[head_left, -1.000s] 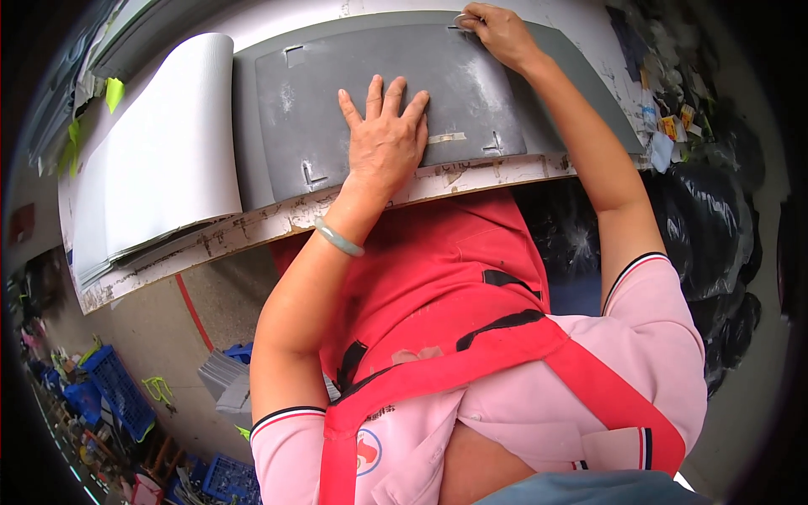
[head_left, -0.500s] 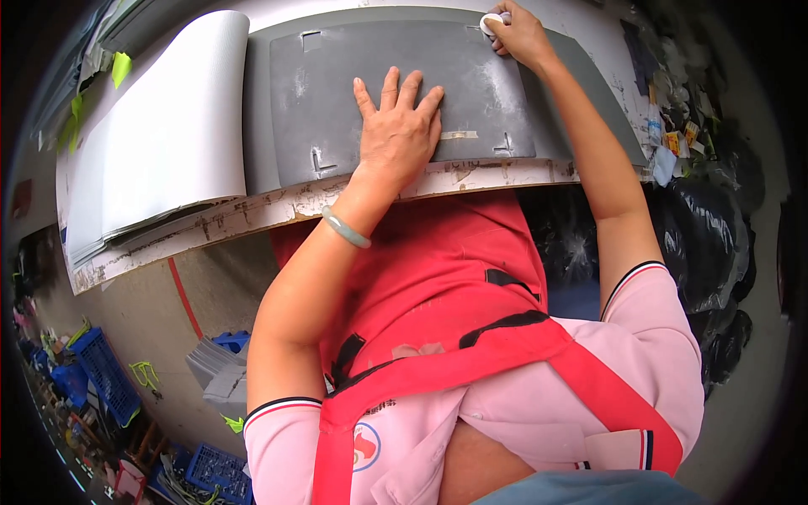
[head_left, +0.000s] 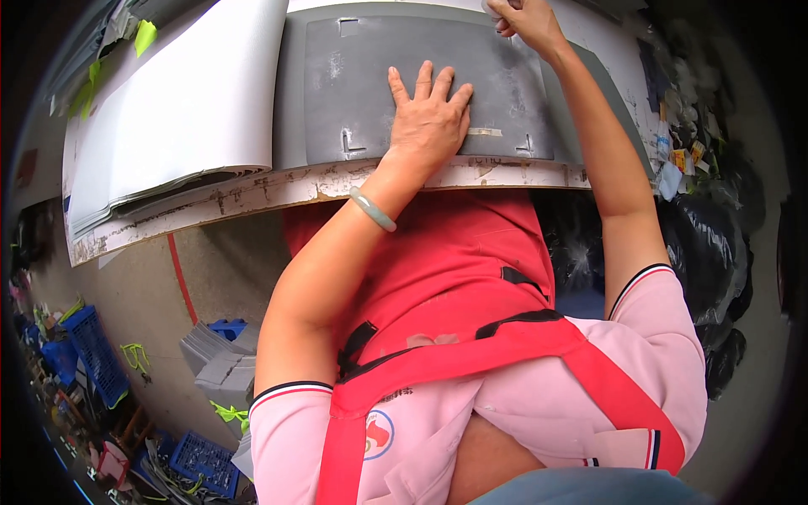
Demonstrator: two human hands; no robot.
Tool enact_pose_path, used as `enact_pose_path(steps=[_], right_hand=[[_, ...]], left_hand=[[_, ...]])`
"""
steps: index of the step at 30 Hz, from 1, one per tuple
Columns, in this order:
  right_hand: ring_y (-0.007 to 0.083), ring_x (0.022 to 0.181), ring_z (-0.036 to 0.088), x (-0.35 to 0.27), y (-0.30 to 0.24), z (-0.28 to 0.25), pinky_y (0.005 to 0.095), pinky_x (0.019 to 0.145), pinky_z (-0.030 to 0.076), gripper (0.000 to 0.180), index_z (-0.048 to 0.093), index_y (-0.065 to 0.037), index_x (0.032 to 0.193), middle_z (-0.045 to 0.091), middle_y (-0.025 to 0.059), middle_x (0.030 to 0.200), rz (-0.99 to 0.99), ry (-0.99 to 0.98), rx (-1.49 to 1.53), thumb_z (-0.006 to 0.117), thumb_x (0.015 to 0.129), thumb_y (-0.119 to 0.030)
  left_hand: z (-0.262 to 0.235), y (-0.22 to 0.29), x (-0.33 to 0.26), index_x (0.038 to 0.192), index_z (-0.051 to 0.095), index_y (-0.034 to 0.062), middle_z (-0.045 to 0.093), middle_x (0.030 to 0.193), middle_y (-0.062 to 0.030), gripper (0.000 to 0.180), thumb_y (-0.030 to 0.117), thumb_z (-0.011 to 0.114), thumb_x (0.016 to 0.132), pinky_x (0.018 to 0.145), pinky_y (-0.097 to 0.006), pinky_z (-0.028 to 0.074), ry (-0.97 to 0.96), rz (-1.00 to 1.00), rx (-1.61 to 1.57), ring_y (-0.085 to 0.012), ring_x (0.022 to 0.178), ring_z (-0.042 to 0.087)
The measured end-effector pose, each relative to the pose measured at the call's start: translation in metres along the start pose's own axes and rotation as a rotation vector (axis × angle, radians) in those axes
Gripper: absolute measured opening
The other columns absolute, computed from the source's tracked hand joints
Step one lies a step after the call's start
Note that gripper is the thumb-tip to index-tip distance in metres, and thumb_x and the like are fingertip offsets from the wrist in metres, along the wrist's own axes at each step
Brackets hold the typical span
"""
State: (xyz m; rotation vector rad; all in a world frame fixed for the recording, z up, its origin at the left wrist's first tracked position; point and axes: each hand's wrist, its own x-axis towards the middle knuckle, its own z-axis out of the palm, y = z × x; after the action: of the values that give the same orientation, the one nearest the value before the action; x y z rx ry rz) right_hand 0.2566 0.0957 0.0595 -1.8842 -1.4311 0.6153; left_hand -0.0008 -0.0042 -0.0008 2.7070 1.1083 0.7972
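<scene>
- At 12 o'clock of the view, the dark grey panel [head_left: 370, 93] lies flat upon a grey sheet [head_left: 290, 93], near the front edge of the table [head_left: 244, 198].
- The left hand [head_left: 431, 118] is fully open, fingers spread, palm down upon the panel; it grips nothing.
- At 1 o'clock, the right hand [head_left: 526, 25] has its fingers curled around a small white object [head_left: 490, 7], which the upper border partly cuts.
- Possible trouble: if the left palm presses unevenly, the panel could slide over the sheet. White powder on its surface might make this easier.
- The curled white sheets [head_left: 194, 101], at 10 o'clock, could be pushed if the panel shifts toward them.
- Writing: at 6 o'clock, the shirt carries a round badge [head_left: 379, 434] and small dark lettering [head_left: 397, 393], not clearly readable.
</scene>
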Motion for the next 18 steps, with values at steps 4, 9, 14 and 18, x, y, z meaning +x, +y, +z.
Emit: enact_pose_path(steps=[4, 9, 14, 18], right_hand=[[0.0274, 0.076, 0.072, -0.014, -0.08, 0.078, 0.041, 0.074, 0.058, 0.03, 0.073, 0.002, 0.096, 0.073, 0.0193, 0.083, -0.284, -0.201, -0.211, 0.067, 0.093, -0.027], [0.0431, 0.095, 0.07, -0.002, -0.108, 0.145, 0.0478, 0.085, 0.055, 0.024, 0.075, -0.002, 0.103, 0.072, 0.0258, 0.097, -0.563, -0.155, -0.255, 0.065, 0.093, -0.021], [0.0445, 0.094, 0.07, 0.016, -0.112, 0.163, 0.0496, 0.083, 0.055, 0.025, 0.074, -0.003, 0.102, 0.071, 0.0269, 0.096, -0.582, -0.219, -0.361, 0.062, 0.094, -0.024], [0.0473, 0.093, 0.068, 0.007, -0.124, 0.169, 0.0515, 0.082, 0.055, 0.03, 0.073, -0.003, 0.099, 0.069, 0.0283, 0.096, -0.607, -0.191, -0.479, 0.06, 0.094, -0.029]], left_hand=[[-0.001, -0.005, -0.005, 0.13, 0.067, 0.0195, 0.056, 0.142, -0.0103, 0.035, 0.03, 0.061, 0.097, 0.112, -0.076, 0.022, 0.006, -0.019, 0.014, -0.0367, 0.14, 0.045], [0.002, -0.001, -0.002, 0.131, 0.065, 0.0187, 0.053, 0.139, -0.0108, 0.038, 0.03, 0.062, 0.096, 0.11, -0.078, 0.023, 0.008, -0.02, 0.0, -0.0359, 0.138, 0.043], [0.005, 0.0, -0.001, 0.133, 0.063, 0.017, 0.05, 0.14, -0.0118, 0.04, 0.029, 0.062, 0.095, 0.108, -0.081, 0.024, 0.034, -0.006, -0.016, -0.0373, 0.139, 0.041], [0.006, -0.009, -0.008, 0.132, 0.064, 0.016, 0.051, 0.139, -0.0123, 0.04, 0.029, 0.062, 0.095, 0.108, -0.081, 0.024, 0.047, -0.032, -0.034, -0.0378, 0.139, 0.042]])
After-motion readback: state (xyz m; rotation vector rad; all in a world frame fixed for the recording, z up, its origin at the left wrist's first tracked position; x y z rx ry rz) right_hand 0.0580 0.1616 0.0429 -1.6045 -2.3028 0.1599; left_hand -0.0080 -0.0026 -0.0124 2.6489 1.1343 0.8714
